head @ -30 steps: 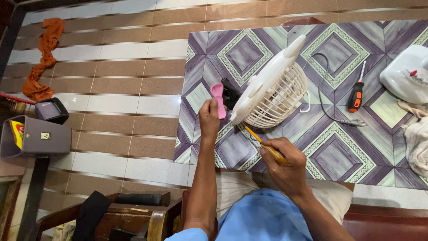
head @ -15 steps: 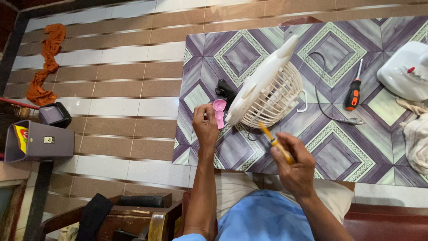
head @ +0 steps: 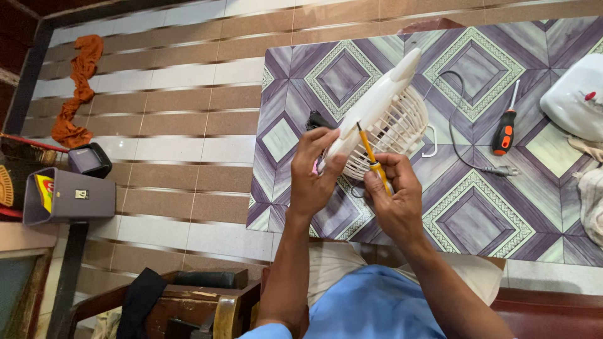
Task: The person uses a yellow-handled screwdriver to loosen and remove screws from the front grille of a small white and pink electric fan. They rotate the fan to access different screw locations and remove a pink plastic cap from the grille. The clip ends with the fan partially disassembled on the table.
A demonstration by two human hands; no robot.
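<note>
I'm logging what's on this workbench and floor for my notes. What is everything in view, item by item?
Small fan: 1, cream-white, on the table, tilted, cage toward the person.
Pink part: 1, mostly hidden under the left hand.
Black part: 1, on the table beside the fan.
Yellow-handled screwdriver: 1, in the right hand, tip at the fan.
Orange-and-black screwdriver: 1, lying on the table.
Black cord: 1, across the table.
White housing: 1, right table edge.
Pale cloth: 1, right edge.
Table: 1, purple geometric pattern.
Orange rag: 1, on the floor.
Grey boxes: 2, far left.
Left hand: on the fan's edge.
Right hand: gripping the yellow-handled screwdriver.
</note>
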